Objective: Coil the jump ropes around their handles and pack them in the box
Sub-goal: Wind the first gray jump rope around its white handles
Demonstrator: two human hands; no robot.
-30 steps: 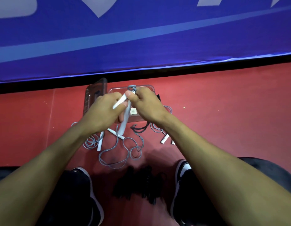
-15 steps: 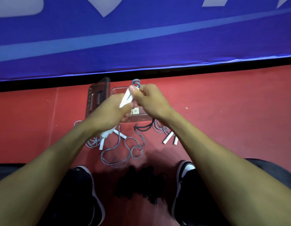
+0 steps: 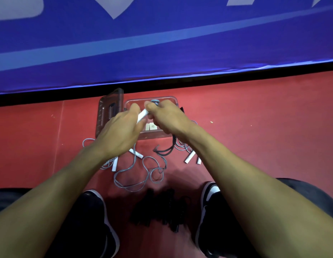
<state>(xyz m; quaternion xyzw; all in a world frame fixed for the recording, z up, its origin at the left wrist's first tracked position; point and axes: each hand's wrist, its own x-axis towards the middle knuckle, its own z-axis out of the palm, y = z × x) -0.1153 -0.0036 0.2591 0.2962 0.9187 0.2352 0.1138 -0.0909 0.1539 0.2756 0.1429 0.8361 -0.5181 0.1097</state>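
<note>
- The clear box (image 3: 173,101) sits open on the red floor (image 3: 255,127) just below the blue banner (image 3: 162,43); its smoky lid (image 3: 108,112) lies touching its left side.
- Inside the box two small white pieces (image 3: 150,126) show near the front wall; the hands hide most of the rest.
- Four white handles lie loose on the floor: two by the left wrist (image 3: 115,164) and (image 3: 136,154), and two by the right forearm (image 3: 189,157) and (image 3: 198,160).
- A fifth white handle (image 3: 142,115) is held over the box.
- Grey rope (image 3: 139,174) lies in loose loops on the floor between the forearms, more grey rope sits tangled under each wrist, and a dark rope (image 3: 164,150) curls just in front of the box.
- The left hand (image 3: 121,133) has its fingers curled round the held handle's lower end.
- The right hand (image 3: 167,118) pinches the handle's top, where a small grey coil (image 3: 154,101) sticks out above the fingers.
- Both hands touch each other over the box.
- Two black shoes (image 3: 98,220) stand at the near edge.
</note>
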